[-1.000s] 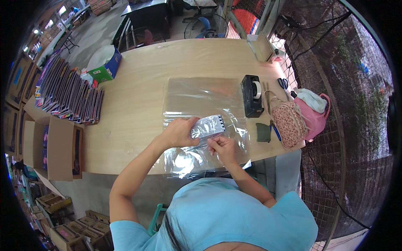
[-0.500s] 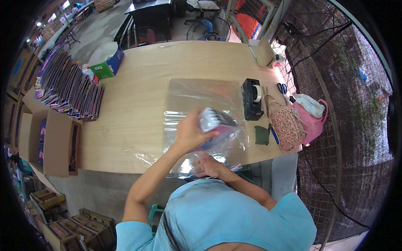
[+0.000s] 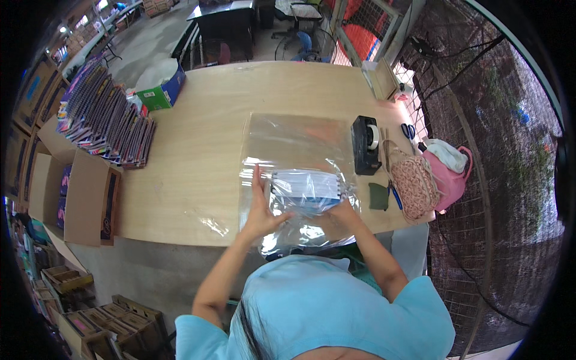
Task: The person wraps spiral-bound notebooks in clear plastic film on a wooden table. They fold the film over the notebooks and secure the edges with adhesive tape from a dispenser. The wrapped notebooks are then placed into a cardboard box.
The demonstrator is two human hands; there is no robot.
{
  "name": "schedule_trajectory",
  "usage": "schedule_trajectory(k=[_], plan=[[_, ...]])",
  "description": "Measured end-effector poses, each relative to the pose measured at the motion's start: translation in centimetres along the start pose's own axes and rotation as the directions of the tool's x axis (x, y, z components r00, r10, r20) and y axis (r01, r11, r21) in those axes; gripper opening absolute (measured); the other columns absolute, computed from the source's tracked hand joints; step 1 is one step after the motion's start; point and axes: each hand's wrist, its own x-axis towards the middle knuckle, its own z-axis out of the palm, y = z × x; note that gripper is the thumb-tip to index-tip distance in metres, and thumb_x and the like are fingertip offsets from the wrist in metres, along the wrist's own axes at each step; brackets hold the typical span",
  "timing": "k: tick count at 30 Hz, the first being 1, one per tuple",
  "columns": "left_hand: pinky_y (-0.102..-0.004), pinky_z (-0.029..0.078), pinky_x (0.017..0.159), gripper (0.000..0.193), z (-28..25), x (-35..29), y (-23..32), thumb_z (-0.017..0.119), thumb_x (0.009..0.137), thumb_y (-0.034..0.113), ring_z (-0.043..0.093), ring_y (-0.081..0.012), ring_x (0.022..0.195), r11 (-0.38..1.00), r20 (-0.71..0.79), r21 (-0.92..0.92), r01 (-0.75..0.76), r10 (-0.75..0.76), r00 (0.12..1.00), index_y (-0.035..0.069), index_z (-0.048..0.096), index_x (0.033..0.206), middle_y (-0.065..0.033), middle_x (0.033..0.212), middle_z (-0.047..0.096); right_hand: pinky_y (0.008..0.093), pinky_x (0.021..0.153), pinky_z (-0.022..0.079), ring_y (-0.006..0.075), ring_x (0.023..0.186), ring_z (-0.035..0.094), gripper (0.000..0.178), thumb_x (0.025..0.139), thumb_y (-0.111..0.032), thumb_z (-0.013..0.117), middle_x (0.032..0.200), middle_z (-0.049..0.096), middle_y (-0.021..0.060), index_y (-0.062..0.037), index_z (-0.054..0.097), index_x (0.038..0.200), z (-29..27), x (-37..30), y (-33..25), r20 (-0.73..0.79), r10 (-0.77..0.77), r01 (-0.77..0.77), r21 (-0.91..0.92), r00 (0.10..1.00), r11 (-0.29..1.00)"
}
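Note:
A stack of spiral-bound notebooks stands on edge at the near middle of the table, white page edges up and dark coils at its ends. Clear, shiny plastic surrounds its lower part. At its left end my left hand is open, with fingers stretched upward and the thumb apart along the near side. My right hand grips the near right corner, its fingertips partly hidden by the stack and plastic. Beneath lie large clear plastic sheets or bags, flat on the wooden table.
Right of the plastic are a black tape dispenser, a dark green pouch, scissors, a knitted bag and a pink bag. At left stand stacked spiral notebooks, an open carton and a green-blue box.
The stack, tilted in my left hand before, now stands straighter with its page edges showing. My left hand has moved to its left end; my right hand has come up to its right corner.

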Motion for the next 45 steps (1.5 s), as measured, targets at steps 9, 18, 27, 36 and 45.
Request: schedule_trajectory(k=[9, 18, 27, 36, 45], plan=[[-0.0453, 0.045, 0.092, 0.049, -3.6, 10.7, 11.3, 0.074, 0.066, 0.026, 0.054, -0.0348, 0.113, 0.548, 0.671, 0.649, -0.528, -0.086, 0.736, 0.010, 0.063, 0.111, -0.0174, 0.134, 0.046, 0.0605, 0.108, 0.022, 0.0415, 0.137, 0.022, 0.045, 0.063, -0.030, 0.079, 0.142, 0.039, 0.0129, -0.0169, 0.066, 0.104, -0.8, 0.8, -23.8, 0.407, -0.458, 0.608, -0.609, 0.790, 0.509], [-0.0342, 0.047, 0.090, 0.038, -6.8, 9.9, 7.6, 0.061, 0.085, 0.012, 0.057, -0.0210, 0.107, 0.989, -0.352, -0.122, -0.081, 0.033, 0.936, 0.003, 0.049, 0.120, -0.0112, 0.122, 0.055, 0.0625, 0.108, 0.020, 0.0379, 0.133, 0.033, 0.014, 0.062, -0.020, 0.077, 0.130, 0.054, 0.0058, -0.0168, 0.065, 0.068, -0.6, -1.0, -22.2, 0.376, -0.551, 0.632, -0.662, 0.745, 0.403], [-0.0411, 0.010, 0.115, 0.094, 3.5, -2.8, -3.2, 0.032, 0.086, 0.072, 0.008, -0.0245, 0.143, 0.839, -0.052, -0.487, 0.243, -0.306, 0.951, 0.010, 0.002, 0.151, -0.0081, 0.156, 0.006, 0.0587, 0.109, 0.022, 0.0393, 0.131, 0.035, 0.018, 0.068, -0.031, 0.077, 0.132, 0.052, 0.0099, -0.0178, 0.069, 0.076, -2.3, 0.0, -26.2, 0.497, -0.344, 0.600, -0.578, 0.797, 0.554], [-0.0493, 0.020, 0.110, 0.086, 2.8, -2.9, -0.7, 0.044, 0.084, 0.072, 0.019, -0.0297, 0.138, 0.917, -0.385, -0.370, 0.148, -0.296, 0.874, 0.010, 0.022, 0.140, -0.0110, 0.149, 0.016, 0.0585, 0.108, 0.023, 0.0375, 0.131, 0.035, 0.033, 0.075, -0.038, 0.070, 0.132, 0.047, 0.0120, -0.0074, 0.065, 0.085, 1.4, 1.9, -30.0, 0.555, -0.331, 0.646, -0.641, 0.763, 0.415], [-0.0509, 0.025, 0.108, 0.074, 3.2, -4.6, -1.5, 0.048, 0.087, 0.063, 0.021, -0.0368, 0.134, 0.996, -0.272, 0.085, -0.038, 0.060, 0.960, 0.002, 0.040, 0.130, -0.0197, 0.139, 0.018, 0.0638, 0.107, 0.022, 0.0363, 0.131, 0.035, 0.025, 0.067, -0.028, 0.075, 0.131, 0.048, 0.0119, -0.0116, 0.067, 0.084, 0.3, 0.5, -29.0, 0.634, -0.414, 0.753, -0.488, 0.653, 0.441]])
